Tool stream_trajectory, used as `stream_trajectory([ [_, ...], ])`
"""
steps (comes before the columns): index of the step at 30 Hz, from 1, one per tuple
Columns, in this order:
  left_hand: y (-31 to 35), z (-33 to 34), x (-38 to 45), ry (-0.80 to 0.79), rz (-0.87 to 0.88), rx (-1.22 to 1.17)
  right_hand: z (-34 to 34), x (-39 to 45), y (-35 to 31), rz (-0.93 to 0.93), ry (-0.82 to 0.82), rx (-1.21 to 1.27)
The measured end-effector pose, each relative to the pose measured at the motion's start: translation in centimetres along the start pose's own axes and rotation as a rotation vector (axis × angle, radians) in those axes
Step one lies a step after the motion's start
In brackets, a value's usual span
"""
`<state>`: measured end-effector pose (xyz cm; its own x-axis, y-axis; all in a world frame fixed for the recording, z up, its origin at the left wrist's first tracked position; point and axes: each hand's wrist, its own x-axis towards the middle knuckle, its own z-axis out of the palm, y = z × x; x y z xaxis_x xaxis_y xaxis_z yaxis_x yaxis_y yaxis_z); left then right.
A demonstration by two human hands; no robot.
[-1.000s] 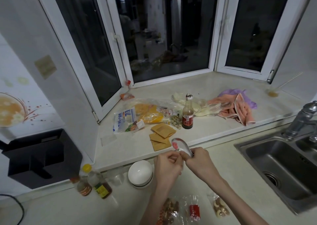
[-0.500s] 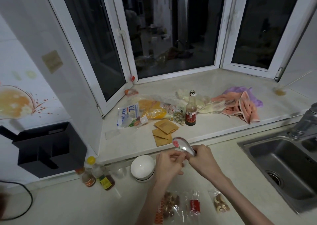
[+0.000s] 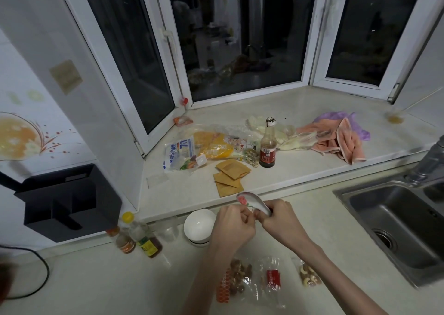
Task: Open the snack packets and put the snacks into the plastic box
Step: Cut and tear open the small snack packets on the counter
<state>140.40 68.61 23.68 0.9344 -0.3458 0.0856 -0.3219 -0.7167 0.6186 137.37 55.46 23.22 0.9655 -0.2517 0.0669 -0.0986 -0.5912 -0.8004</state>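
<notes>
Above the counter I hold up a small white packet with a red print (image 3: pixel 251 200). My left hand (image 3: pixel 234 227) pinches its lower edge, and my right hand (image 3: pixel 280 222) grips the packet's right side. The two hands touch each other. Below them on the counter lie a clear packet of brown nuts (image 3: pixel 240 278), a clear packet with a red label (image 3: pixel 273 278) and a small packet of cashews (image 3: pixel 308 276). A small clear plastic box (image 3: pixel 169 230) stands left of a white bowl (image 3: pixel 199 226), against the step of the windowsill.
A steel sink (image 3: pixel 394 226) is at the right. Small bottles (image 3: pixel 137 238) stand at the left by a black holder (image 3: pixel 67 199). The windowsill holds a sauce bottle (image 3: pixel 268 146), brown sachets (image 3: pixel 230 175), food bags (image 3: pixel 192 151) and pink cloths (image 3: pixel 341 139). A black cable (image 3: pixel 36 278) lies at far left.
My hands keep hold of the white packet and stay together. The view has shifted slightly, and the hands sit a little lower and to the right in it.
</notes>
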Motion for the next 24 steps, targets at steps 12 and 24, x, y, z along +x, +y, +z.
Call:
stream_trajectory([
  [12, -0.8, -0.8, 0.0, -0.072, 0.017, -0.440, -0.5, 0.1, -0.9, 0.054, -0.069, 0.203],
  [24, -2.3, -0.5, 0.5, 0.102, -0.052, -0.203, -0.5, 0.6, -0.7, 0.123, -0.001, 0.122],
])
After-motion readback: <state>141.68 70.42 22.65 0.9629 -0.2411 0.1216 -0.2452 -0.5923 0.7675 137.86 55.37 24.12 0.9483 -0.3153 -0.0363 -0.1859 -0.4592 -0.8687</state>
